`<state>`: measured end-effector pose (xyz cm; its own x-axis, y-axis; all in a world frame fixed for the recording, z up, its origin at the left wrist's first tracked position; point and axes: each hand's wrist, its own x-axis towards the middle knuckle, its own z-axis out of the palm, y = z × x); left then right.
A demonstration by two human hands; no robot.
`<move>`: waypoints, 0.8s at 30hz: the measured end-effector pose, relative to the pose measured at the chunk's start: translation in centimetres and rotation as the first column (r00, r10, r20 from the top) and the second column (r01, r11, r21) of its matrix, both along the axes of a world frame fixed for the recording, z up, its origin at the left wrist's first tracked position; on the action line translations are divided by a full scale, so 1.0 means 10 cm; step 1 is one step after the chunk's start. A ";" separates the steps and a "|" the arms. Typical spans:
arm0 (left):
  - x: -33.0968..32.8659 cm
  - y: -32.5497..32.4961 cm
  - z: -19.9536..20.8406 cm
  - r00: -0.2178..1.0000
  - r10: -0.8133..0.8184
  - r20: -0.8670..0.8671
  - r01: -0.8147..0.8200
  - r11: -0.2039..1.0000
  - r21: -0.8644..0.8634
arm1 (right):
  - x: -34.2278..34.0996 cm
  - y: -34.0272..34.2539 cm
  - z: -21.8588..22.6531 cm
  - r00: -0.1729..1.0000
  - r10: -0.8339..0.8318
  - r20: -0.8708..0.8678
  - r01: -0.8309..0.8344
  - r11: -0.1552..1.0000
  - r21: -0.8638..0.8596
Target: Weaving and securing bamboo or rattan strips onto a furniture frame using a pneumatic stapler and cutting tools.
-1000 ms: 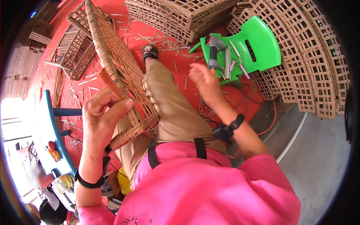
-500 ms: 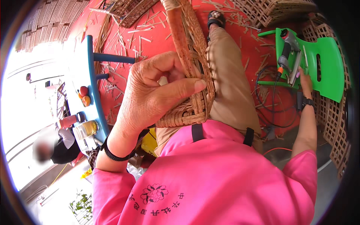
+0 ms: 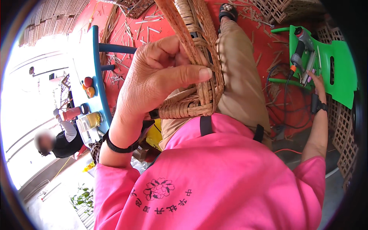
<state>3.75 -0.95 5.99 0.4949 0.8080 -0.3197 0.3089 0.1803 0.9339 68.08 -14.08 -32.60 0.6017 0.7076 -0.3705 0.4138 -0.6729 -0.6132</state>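
My left hand (image 3: 153,78) is closed on a brown woven wicker basket (image 3: 180,112) above my lap, thumb pressed along its edge. A flat cane strip (image 3: 179,27) runs up from the grip, beside the basket's braided rim. The fingertips behind the strip are partly hidden. At the right, my right hand (image 3: 317,83) reaches over the green plastic chair (image 3: 343,69), fingers stretched out by a small purple thing (image 3: 309,79). Whether they touch it is too small to tell. Next to them on the chair lies a silver and black corded or hosed hand tool (image 3: 299,51).
Cane offcuts litter the red floor (image 3: 257,42). A blue table or stool (image 3: 100,76) at left bears fruit (image 3: 88,81) and jars (image 3: 93,119). Black cable (image 3: 284,103) loops below the chair. Woven panels (image 3: 337,122) stand at the right. Another person (image 3: 69,143) is at far left.
The view has shifted slightly. My left hand keeps its grip on the basket, which has tilted a little. The fingers of my right hand have spread out more beside the tool.
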 end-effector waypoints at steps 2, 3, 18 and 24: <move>-0.02 0.02 -0.01 1.000 -0.020 0.013 0.020 1.000 0.003 | -0.04 -0.04 0.04 0.991 0.003 0.130 -0.013 0.997 0.079; -0.03 0.03 -0.01 0.999 -0.036 0.016 0.036 0.999 0.007 | -0.09 -0.08 0.08 0.988 -0.028 0.149 0.025 1.000 0.019; -0.13 -0.16 0.23 0.918 0.208 0.338 -0.385 0.671 0.633 | -3.62 0.01 3.50 0.537 0.628 -0.563 -0.026 0.680 0.733; -0.31 -0.80 0.42 0.964 -0.075 0.257 -0.076 0.844 0.531 | -4.57 -0.03 4.08 -0.120 0.616 -0.779 -0.020 0.783 0.622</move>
